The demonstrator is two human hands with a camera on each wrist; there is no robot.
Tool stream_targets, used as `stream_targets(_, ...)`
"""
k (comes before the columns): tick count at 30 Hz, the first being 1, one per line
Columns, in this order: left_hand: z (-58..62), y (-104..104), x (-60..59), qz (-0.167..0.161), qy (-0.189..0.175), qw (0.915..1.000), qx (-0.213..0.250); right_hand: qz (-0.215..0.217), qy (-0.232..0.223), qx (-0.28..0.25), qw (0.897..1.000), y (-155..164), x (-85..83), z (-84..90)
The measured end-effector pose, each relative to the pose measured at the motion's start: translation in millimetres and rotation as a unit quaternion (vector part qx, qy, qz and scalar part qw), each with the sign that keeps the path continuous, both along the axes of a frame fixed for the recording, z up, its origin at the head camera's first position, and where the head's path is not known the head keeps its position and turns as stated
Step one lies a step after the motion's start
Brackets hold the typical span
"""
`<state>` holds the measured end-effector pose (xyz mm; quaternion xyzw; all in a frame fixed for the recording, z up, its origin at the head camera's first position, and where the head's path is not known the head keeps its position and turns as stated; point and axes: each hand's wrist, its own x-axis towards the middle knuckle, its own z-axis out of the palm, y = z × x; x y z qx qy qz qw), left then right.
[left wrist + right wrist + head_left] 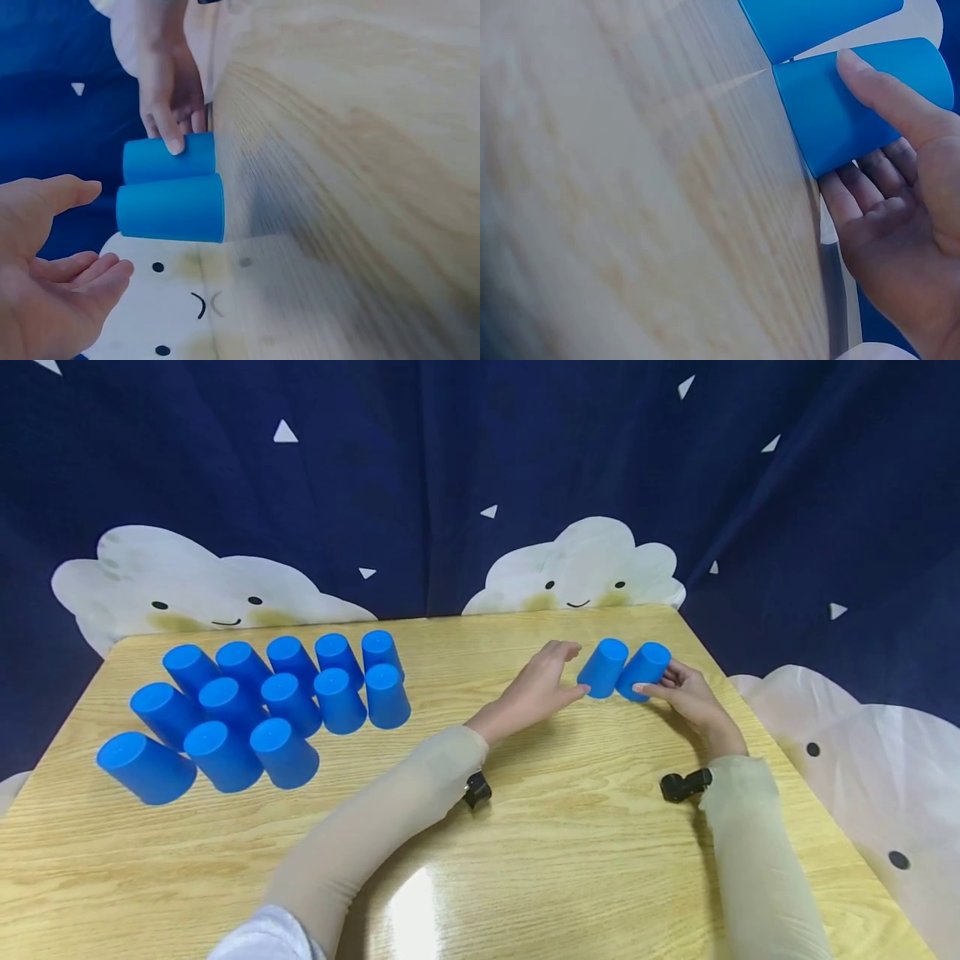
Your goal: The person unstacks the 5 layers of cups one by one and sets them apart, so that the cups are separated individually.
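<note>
Two blue cups stand upside down side by side at the table's far right: a left cup (602, 670) and a right cup (645, 668). My right hand (696, 700) holds the right cup, its thumb laid across the front and its fingers on the far side. In the right wrist view that cup's rim (799, 131) is down at the table surface. My left hand (534, 687) is beside the left cup, thumb and fingers spread. The left wrist view shows a gap between this hand (52, 262) and the left cup (171, 208).
Several more blue cups (225, 756) stand upside down in rows on the left of the wooden table (570, 860). A dark blue curtain (420, 485) with cloud prints hangs behind the table's far edge. A small black device (684, 785) sits by the right wrist.
</note>
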<state>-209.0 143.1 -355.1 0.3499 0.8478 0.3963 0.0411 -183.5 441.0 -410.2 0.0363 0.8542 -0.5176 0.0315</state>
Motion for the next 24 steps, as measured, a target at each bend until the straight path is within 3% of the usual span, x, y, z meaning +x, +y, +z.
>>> stream_targets(6,-0.8,28,-11.0,0.009,-0.006,0.9999,0.003,0.001,0.000,-0.016,1.000,0,1.6,-0.7)
stream_targets(16,-3.9,53,-20.4,0.019,-0.028,0.9994,-0.001,0.002,-0.005,-0.014,1.000,2,0.3,-0.1)
stream_targets(24,-8.2,67,-25.0,0.035,-0.030,0.9981,-0.041,0.009,0.009,-0.042,0.999,0,0.6,-2.9)
